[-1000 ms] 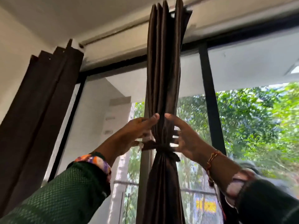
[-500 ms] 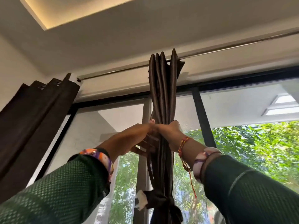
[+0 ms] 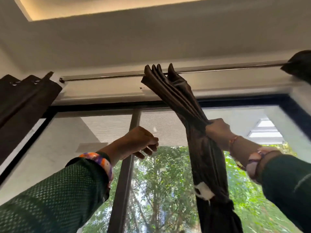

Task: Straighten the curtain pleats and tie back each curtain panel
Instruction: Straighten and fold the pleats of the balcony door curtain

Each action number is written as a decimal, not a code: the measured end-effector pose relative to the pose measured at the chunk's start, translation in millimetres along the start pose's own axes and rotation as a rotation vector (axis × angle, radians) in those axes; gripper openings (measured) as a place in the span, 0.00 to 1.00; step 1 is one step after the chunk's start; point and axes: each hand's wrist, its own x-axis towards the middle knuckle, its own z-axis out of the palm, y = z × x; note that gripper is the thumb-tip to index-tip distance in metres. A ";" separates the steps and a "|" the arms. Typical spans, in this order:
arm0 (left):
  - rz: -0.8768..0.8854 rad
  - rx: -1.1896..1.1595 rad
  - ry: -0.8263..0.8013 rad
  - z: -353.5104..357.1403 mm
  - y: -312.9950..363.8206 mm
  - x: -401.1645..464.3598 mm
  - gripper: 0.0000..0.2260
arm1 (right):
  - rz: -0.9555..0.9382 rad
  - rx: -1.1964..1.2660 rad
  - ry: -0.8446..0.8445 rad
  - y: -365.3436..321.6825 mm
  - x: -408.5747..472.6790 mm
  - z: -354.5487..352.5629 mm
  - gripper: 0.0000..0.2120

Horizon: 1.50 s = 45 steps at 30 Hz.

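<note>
Two hands are up in the frame, and only one of them has cloth in it. Your right hand (image 3: 218, 130), right of centre, has its fingers curled tight round the bundled middle curtain panel (image 3: 202, 153), gripping it partway down. Above that grip the brown folds slant up and to the left to the curtain rod (image 3: 218, 70), where the pleat tops stand bunched together just left of centre at the top of the window. Below the grip the panel hangs nearly straight down, and in the lower right of the frame a tie-back (image 3: 223, 197) of the same dark cloth is knotted around it, with a white tag (image 3: 202, 191) sticking out on its left side.

Your left hand (image 3: 143, 142), in the middle of the frame, holds nothing: its fingers are loosely curled and point right toward the panel, apart from it (you can see window mesh and tree between them).

A second curtain panel (image 3: 25, 101) hangs at the upper left edge of the frame, its eyelets showing at the top. A third dark bunch of curtain (image 3: 299, 66) sits on the rod at the upper right corner, too cropped to tell how it is gathered. The black window frame (image 3: 124, 174) runs down behind your left wrist.
</note>
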 end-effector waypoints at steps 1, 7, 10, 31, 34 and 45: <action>0.002 -0.020 0.006 8.1 3.9 4.3 0.09 | 0.001 -0.006 0.019 4.7 7.8 -13.7 0.14; 0.022 -0.032 0.011 50.4 25.6 23.5 0.08 | 0.065 -0.017 0.010 39.4 33.2 -85.0 0.08; 0.027 -0.054 0.015 68.5 33.9 30.0 0.08 | 0.056 0.005 -0.060 59.2 33.0 -103.0 0.07; 0.073 0.180 0.063 -14.4 1.8 6.8 0.12 | -0.340 -0.469 -0.191 -34.6 -29.9 49.9 0.15; 0.097 0.138 0.074 -33.7 -10.3 4.4 0.16 | -0.343 -0.447 -0.210 -66.9 -29.9 67.5 0.15; 0.125 0.181 -0.154 -54.2 -30.3 -1.2 0.15 | -0.216 -0.531 -0.221 -62.1 -36.4 69.6 0.18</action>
